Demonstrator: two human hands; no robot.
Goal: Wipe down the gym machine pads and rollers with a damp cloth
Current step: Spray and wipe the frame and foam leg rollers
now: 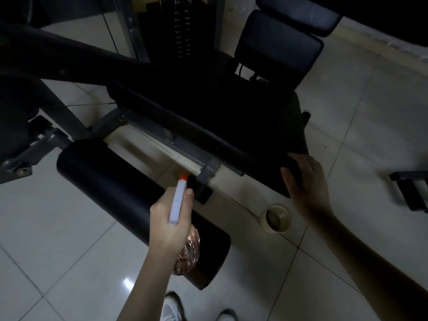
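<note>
A black cylindrical roller pad point(111, 181) lies across the lower left, over the tiled floor. My left hand point(169, 225) hovers above its near end, gripping a spray bottle point(177, 200) with a white head, an orange nozzle pointing away and a clear body showing coppery liquid. The black seat pad point(208, 107) fills the middle, with the back pad point(278, 45) upright behind it. My right hand point(310, 186) rests on the seat pad's near right corner, fingers spread over something dark. In the dim light I cannot make out whether a cloth lies under it.
The grey steel frame point(185, 149) runs under the seat, and the weight stack point(183, 31) stands behind. A beige round cup-like object point(275, 218) sits on the floor between my arms. Another machine's dark foot point(410, 188) is at the right edge. My shoes point(171, 306) are at the bottom.
</note>
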